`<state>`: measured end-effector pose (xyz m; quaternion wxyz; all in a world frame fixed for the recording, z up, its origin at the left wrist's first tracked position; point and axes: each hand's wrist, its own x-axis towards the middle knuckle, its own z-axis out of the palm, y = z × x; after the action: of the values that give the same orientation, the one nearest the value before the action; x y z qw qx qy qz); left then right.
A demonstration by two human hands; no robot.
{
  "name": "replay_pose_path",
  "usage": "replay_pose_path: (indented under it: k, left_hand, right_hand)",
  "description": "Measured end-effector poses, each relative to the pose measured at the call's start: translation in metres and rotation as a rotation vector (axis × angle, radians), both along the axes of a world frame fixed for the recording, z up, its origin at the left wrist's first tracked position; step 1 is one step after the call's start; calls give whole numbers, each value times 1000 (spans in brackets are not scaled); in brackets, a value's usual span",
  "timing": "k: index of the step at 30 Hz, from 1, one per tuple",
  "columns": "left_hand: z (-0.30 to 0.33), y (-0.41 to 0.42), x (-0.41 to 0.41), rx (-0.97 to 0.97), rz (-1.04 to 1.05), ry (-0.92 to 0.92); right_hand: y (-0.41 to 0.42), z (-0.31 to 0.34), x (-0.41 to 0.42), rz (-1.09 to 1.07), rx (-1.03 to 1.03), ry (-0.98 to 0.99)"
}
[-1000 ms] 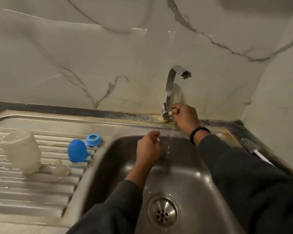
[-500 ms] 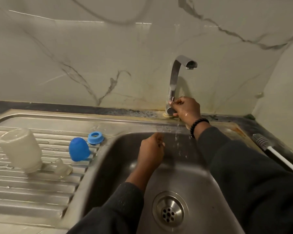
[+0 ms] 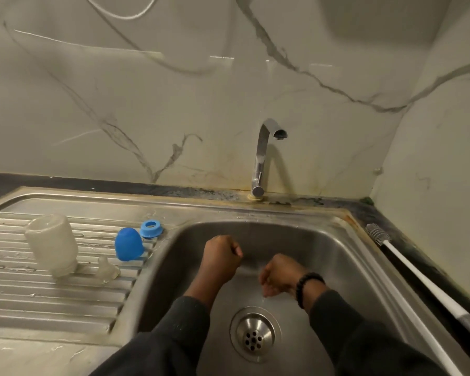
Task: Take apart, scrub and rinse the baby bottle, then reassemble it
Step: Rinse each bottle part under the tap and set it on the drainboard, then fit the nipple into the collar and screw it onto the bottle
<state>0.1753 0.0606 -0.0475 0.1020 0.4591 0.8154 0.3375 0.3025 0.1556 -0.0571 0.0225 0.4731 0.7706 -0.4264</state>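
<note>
The right hand (image 3: 278, 275) has left the base of the chrome tap (image 3: 263, 156) and now hangs over the steel sink basin (image 3: 323, 253), fingers loosely curled, holding nothing. The left hand (image 3: 221, 257) is a closed, empty fist beside it. No water runs from the spout. On the ribbed drainboard (image 3: 52, 299), at left, stand the inverted clear plastic bottle body (image 3: 52, 244), clear silicone teat (image 3: 106, 271), blue domed cap (image 3: 128, 246) and blue screw ring (image 3: 150, 228). Rinsing appears complete; reassembly remains.

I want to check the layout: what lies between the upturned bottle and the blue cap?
In the head view, the clear teat lies between the bottle and blue cap.
</note>
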Motion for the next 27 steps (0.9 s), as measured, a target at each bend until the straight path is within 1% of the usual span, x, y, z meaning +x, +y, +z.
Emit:
replay_pose_path:
  k: [2,3,4,5,6,7,8,9,10,11,12,13,14,15,16,20,24,27]
  left_hand:
    - [7,-10,7,0,-3,-3]
    - [11,-15,11,20,-9,-25]
    - [13,-20,15,64,-20,-83]
    - [17,-26,18,138,-41,-187]
    - [21,-32,20,232,-76,-323]
    - [26,-37,19,311,-118,-450]
    - [29,-42,17,340,-161,-531]
    - [27,-44,14,306,-185,-540]
    - [25,-48,12,233,-179,-489]
    - [20,-50,12,146,-147,-407]
    - [15,-53,13,93,-92,-335]
    - [9,-56,13,87,-28,-295]
    - [5,-57,14,111,29,-279]
    - [4,-60,14,143,86,-268]
    - [4,-63,13,175,126,-259]
    - [13,-75,4,281,170,-224]
    - [25,-97,-9,401,164,-203]
    - [31,-116,-31,519,190,-238]
  right_hand:
    - [-15,14,1,-14,111,38]
    - [-20,20,2,-16,167,94]
    - [-25,28,4,-22,220,163]
    - [-28,36,6,-51,214,281]
    - [-31,43,13,-65,169,410]
    - [-30,45,19,-102,40,544]
    - [-32,46,26,-98,-83,600]
    - [-31,36,31,-82,-110,530]
    - [-38,25,35,20,-14,254]
    - [-37,8,36,72,136,-6]
    - [-39,2,33,2,350,-196]
    - [-40,1,29,-80,471,-165]
    - [-42,4,24,-131,518,-4]
    - [-45,8,17,-176,514,159]
    - [-50,12,9,-180,527,224]
    - [-83,15,-21,-65,459,330]
    - [-104,23,-38,13,471,417]
    - [-124,27,-50,88,441,502]
